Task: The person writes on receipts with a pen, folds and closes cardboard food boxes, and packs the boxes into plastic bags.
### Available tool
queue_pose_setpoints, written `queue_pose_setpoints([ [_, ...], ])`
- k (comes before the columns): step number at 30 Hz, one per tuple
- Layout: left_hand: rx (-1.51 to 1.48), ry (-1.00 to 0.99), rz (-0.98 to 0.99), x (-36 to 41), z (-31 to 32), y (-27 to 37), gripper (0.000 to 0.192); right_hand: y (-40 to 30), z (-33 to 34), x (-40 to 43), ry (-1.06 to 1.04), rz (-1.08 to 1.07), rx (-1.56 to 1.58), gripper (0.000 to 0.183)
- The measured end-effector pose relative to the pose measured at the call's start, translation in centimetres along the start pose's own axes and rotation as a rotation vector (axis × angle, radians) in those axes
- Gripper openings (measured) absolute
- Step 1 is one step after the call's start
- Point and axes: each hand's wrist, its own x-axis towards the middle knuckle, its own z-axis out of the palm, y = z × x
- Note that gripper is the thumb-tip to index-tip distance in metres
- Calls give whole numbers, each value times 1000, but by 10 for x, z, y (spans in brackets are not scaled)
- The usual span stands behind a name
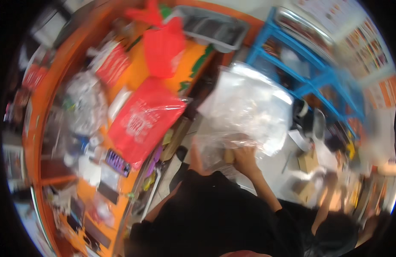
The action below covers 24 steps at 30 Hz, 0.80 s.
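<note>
Close in front of my body, a crinkled clear plastic bag (214,151) spans the space between my hands. My left hand (197,159) is at the bag's left side, blurred and partly behind the film, with its fingers hard to make out. My right hand (247,160) is closed around a small brown block, probably a cardboard box (229,156), at the bag's right side. The film blurs the block's outline, and I cannot tell whether it is inside the bag. Just beyond lies a stack of shiny clear plastic bags (249,102) on a pale tabletop (275,173).
Left stands an orange counter (130,80) with red printed bags (146,119), a phone (117,162) and a grey divided tray (214,27). A blue rack (300,74) rises at right. Small cardboard boxes (308,161) sit near another person's arm (328,196).
</note>
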Motion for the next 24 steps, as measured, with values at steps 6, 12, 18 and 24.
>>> queue_pose_setpoints([
  [6,-733,-122,-579,-1,0,-16,56,-10,-109,-22,-98,34,568,65],
  [12,411,-272,-78,-28,36,-23,63,205,-128,-118,124,822,-376,112],
  [18,648,-290,12,-52,27,-8,74,288,-95,-165,155,921,26,137],
  [24,923,-192,53,-66,30,33,105,157,-174,-162,423,471,200,119],
])
